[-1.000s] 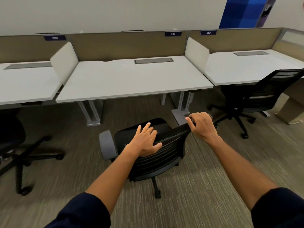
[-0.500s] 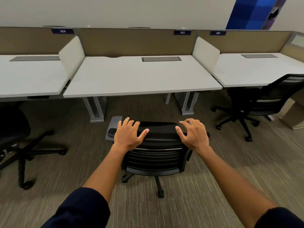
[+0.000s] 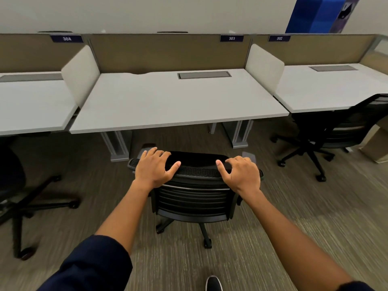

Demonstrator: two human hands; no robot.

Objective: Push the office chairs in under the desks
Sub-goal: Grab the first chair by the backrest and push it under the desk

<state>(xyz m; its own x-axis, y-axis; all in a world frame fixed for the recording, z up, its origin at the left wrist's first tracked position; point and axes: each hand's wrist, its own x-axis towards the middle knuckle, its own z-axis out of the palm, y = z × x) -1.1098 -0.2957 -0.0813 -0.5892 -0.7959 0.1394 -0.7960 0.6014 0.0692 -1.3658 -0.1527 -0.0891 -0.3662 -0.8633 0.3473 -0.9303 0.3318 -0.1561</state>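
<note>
A black mesh office chair (image 3: 194,199) stands on the carpet in front of the middle desk (image 3: 168,106), labelled 303, with its back toward me. The seat faces the desk and lies just short of the desk's front edge. My left hand (image 3: 154,168) lies over the left end of the backrest's top edge, fingers draped forward and thumb behind. My right hand (image 3: 241,174) grips the right end the same way. Both grey armrests peek out beyond my hands.
A second black chair (image 3: 333,131) stands pulled out and angled at the right desk (image 3: 327,91), labelled 302. A third chair (image 3: 19,192) stands at the left desk (image 3: 31,106). Grey desk legs (image 3: 117,148) flank the middle opening. A cardboard box (image 3: 375,143) sits far right.
The chair has swung round from an angle to face the middle desk squarely and has rolled closer to it. Both hands have shifted to the two ends of the backrest top.
</note>
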